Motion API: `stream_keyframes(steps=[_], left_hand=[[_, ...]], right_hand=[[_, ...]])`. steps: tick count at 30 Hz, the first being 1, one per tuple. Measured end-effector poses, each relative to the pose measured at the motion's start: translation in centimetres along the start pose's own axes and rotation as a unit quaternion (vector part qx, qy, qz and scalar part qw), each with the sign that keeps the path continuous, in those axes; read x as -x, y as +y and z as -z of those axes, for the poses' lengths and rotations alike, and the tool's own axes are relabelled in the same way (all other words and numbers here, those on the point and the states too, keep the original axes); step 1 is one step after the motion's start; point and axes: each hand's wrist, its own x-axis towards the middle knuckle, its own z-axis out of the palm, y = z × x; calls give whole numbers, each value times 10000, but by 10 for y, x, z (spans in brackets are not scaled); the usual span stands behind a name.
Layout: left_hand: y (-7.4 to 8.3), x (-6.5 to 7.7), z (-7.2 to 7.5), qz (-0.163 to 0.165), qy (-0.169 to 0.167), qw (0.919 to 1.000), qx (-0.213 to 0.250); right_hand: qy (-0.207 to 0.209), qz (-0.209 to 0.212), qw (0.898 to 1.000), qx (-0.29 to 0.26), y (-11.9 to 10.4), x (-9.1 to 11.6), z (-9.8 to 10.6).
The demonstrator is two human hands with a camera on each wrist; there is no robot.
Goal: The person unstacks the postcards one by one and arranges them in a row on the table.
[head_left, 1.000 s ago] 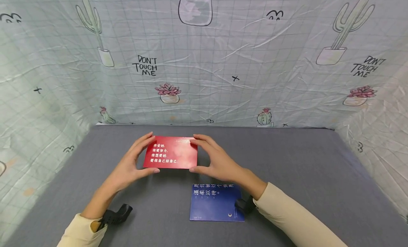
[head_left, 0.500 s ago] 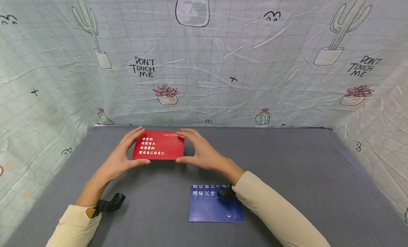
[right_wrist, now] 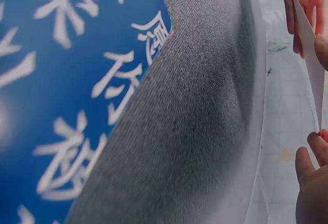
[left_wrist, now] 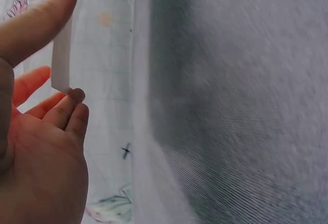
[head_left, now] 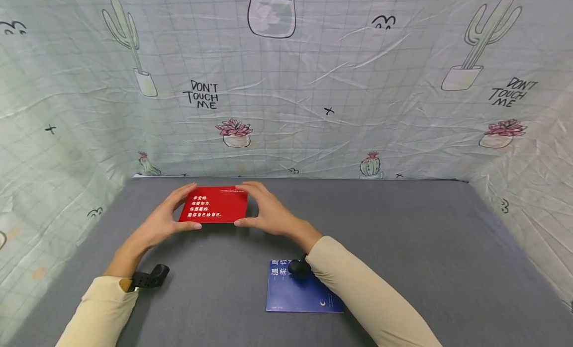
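Note:
A red card (head_left: 217, 205) with white printed characters is held above the grey table, its printed face toward me. My left hand (head_left: 158, 220) pinches its left end, thumb along the lower edge and fingers at the upper one. At the right end my right hand (head_left: 273, 215) grips it the same way. From the side, the wrist views show the card's thin whitish back (left_wrist: 62, 62). A blue card (head_left: 293, 295) with white characters and a small moon lies flat on the table below my right forearm, partly covered by the sleeve and wrist camera.
Grey cloth covers the table (head_left: 403, 247). Behind and at both sides hangs a pale curtain (head_left: 291, 83) printed with cacti and lettering. Black wrist cameras (head_left: 154, 276) stick out from both cuffs.
Both hands have carried the red card to the left and slightly farther away. My right forearm now covers more of the blue card, which stays in place.

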Motion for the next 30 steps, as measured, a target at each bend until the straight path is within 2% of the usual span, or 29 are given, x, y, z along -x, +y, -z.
stream_keyframes(steps=[5, 8, 12, 19, 30], left_hand=[[-11, -2, 1, 20, 35, 9996, 292], [-15, -5, 3, 54, -6, 9995, 315], [-20, -8, 7, 162, -80, 9997, 190], [-29, -9, 12, 596, -220, 9979, -156], [-45, -8, 14, 724, -318, 9954, -536]], right_hand=[[-90, -171, 9998, -2, 1, -7, -7], [-123, -328, 9994, 32, 2, -12, -11], [-131, -464, 9988, 99, 4, -19, -17], [-206, -669, 9973, 198, 4, -26, -27], [-431, -814, 9949, 410, 6, -33, -39]])
